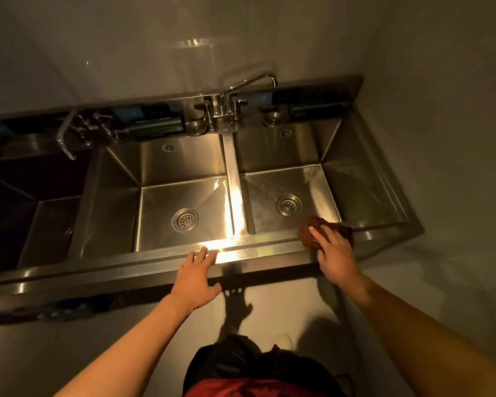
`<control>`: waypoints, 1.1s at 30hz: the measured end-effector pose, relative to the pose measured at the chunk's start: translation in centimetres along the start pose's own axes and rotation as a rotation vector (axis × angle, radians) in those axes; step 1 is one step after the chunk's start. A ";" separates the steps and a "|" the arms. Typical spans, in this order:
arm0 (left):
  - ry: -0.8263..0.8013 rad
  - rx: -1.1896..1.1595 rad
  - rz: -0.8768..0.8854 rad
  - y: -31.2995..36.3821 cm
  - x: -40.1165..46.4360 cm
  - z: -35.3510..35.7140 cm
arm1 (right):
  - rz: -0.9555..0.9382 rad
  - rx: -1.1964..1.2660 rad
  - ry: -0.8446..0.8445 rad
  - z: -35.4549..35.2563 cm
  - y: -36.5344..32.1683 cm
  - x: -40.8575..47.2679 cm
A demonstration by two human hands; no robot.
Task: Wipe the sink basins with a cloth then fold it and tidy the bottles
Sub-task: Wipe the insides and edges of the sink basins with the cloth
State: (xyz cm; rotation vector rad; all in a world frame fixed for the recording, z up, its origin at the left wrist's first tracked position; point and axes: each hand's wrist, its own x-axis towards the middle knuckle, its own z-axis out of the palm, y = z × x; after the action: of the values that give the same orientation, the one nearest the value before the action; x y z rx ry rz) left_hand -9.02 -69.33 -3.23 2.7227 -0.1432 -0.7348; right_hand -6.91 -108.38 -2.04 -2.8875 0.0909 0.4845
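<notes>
While your right hand (334, 250) presses the brown cloth (312, 230) flat-fingered on the front rim at five o'clock (left hand (196, 275) open, bracing), sweep into the right basin (272, 196) toward the drain (289, 205).

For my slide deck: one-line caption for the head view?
Right hand presses a brown cloth on the sink's front rim; left hand rests open.
</notes>
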 end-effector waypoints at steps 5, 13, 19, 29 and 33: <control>0.038 0.015 -0.029 0.3 0.2 0.8 | 0.046 0.020 0.000 0.8 -1.7 -0.1; 0.021 0.054 -0.018 0.2 0.3 1.2 | -0.137 -0.047 -0.063 2.0 -9.5 0.2; -0.011 0.097 -0.002 -0.1 0.3 0.7 | -0.201 -0.045 -0.091 3.4 -15.9 1.6; 0.052 0.090 -0.008 1.6 0.7 1.4 | -0.298 -0.018 -0.142 2.8 -12.3 2.5; 0.064 0.134 0.147 5.9 2.8 1.6 | -0.304 0.040 -0.098 2.0 -7.5 2.7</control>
State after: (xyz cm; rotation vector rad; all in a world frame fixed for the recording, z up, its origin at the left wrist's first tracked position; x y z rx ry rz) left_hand -7.53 -75.87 -3.93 2.8202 -0.3858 -0.6157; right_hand -4.27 -100.71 -3.29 -2.7628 -0.3439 0.5555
